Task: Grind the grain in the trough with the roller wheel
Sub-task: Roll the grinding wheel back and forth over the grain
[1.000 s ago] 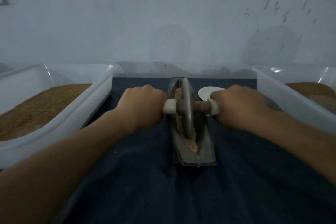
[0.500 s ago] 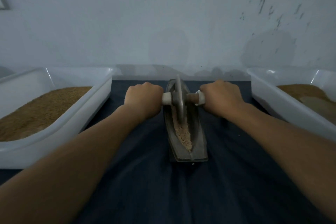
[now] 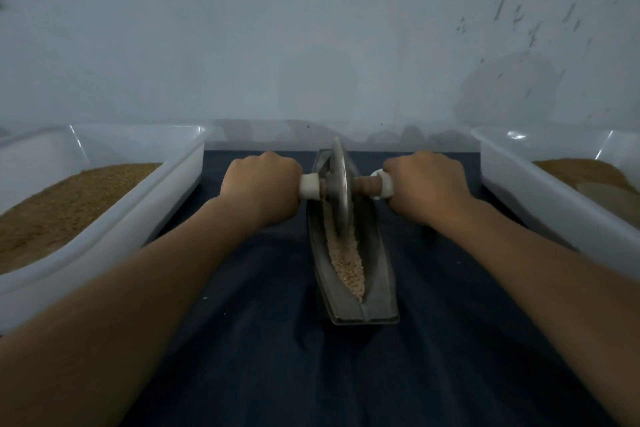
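While both hands are clamping the roller wheel (image 3: 340, 191), three containers are sitting across the cloth-covered bench (image 3: 277, 374). The metal trough (image 3: 381, 274) is lying in the middle, pointing away from the person, and pale grain (image 3: 348, 262) is lying along its groove toward the near end. A white tub (image 3: 166, 204) is standing to the left, holding a bed of brown meal (image 3: 69, 201). Another white tub (image 3: 540, 215) is standing to the right, holding a brown heap (image 3: 585, 172).

The left hand (image 3: 261, 184) is wrapping its fingers (image 3: 289, 173) round the wheel's left handle, and the right hand (image 3: 427, 185) is gripping the right handle likewise. The wheel is standing upright in the trough's far half, its rim pressing into the grain.

Compared with a second ago, the wheel is sitting farther along the trough, away from the person, and more grain is lying bare in the near half.
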